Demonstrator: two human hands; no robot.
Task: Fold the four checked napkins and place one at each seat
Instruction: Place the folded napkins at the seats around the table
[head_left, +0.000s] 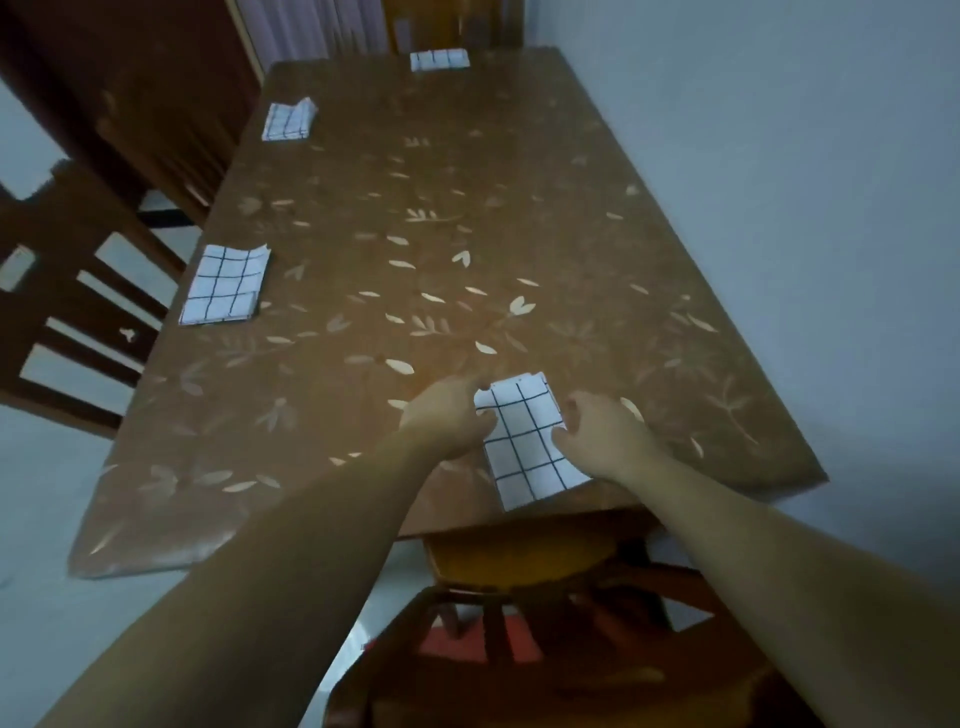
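Brown leaf-patterned table (519, 182) beside a pale wall (779, 156). Near napkin (524, 447) lies folded at the table's near edge. Left hand (452, 415) and right hand (605, 436) flank it, curled fingers touching its sides; whether they pinch it cannot be told. Mid-left napkin (226, 286), far-left napkin (288, 120) and far-end napkin (439, 60) lie folded on the table.

We can read no words, numbers or brands anywhere: the napkin (524, 447) at six o'clock bears only checks, the table (467, 182) only leaves.
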